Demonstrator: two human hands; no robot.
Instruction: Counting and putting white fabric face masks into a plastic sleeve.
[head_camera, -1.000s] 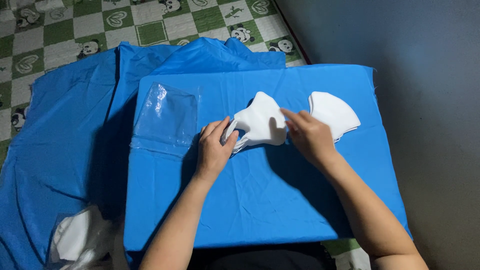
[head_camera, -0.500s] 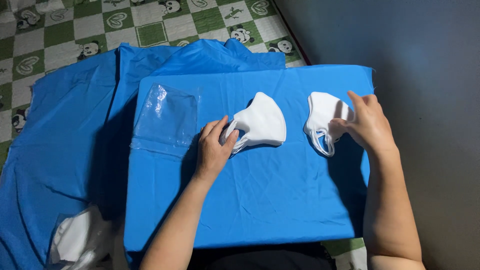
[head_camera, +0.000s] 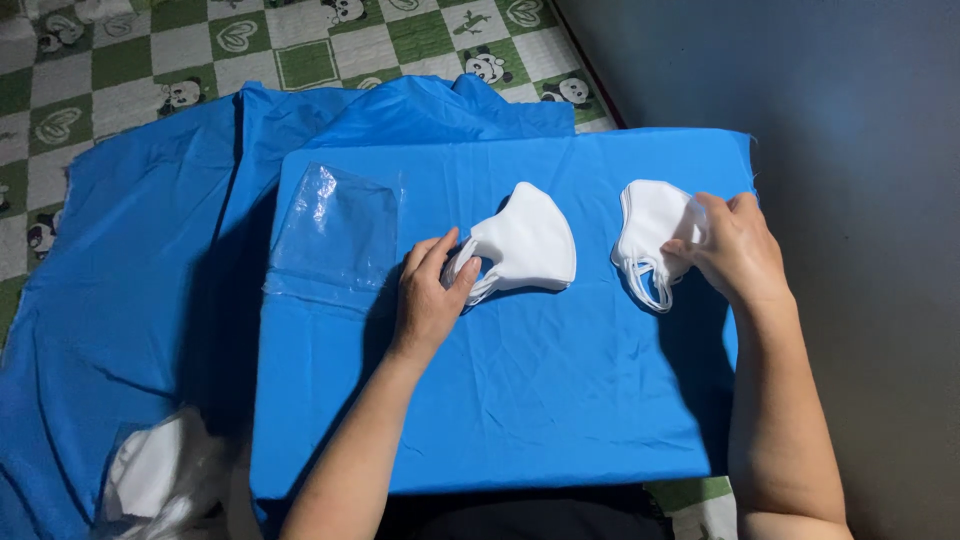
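**Bench stock: 2 lots of white face masks, 1 clear bag, both hands engaged**

Landmark: the bench (head_camera: 520, 420), draped in a bright blue cloth, seen from above.

Item 1. Folded white mask stack (head_camera: 528, 243), lying flat near the middle of the bench, ear loops trailing off its near-left corner. The left hand (head_camera: 430, 300) rests on the bench at that corner, fingers bent, thumb and forefinger closed on the loop end of the stack. The rest of the stack lies uncovered.

Item 2. Second white mask stack (head_camera: 650, 222), toward the far-right part of the bench, well apart from item 1, several layered edges showing, with thin loops hanging toward the near side. The right hand (head_camera: 735, 250) sits on its right side, fingertips pinching the edge; part of the stack is hidden under the palm. How many masks either stack holds cannot be told.

Item 3. Clear plastic bag (head_camera: 335, 232), flat and glossy, at the far-left part of the bench, just left of the left hand, touching neither hand.

The 2 hands are apart, each on its own stack.

Surroundings. More blue cloth (head_camera: 120, 290) spreads over the floor left of and beyond the bench. Beyond that, a green-and-white checked floor mat (head_camera: 300, 50) with small cartoon figures. Off the near-left corner of the bench, a crumpled plastic bag with white contents (head_camera: 150, 480), partly cut off by the frame edge. Right of the bench, a plain grey wall (head_camera: 860, 150).
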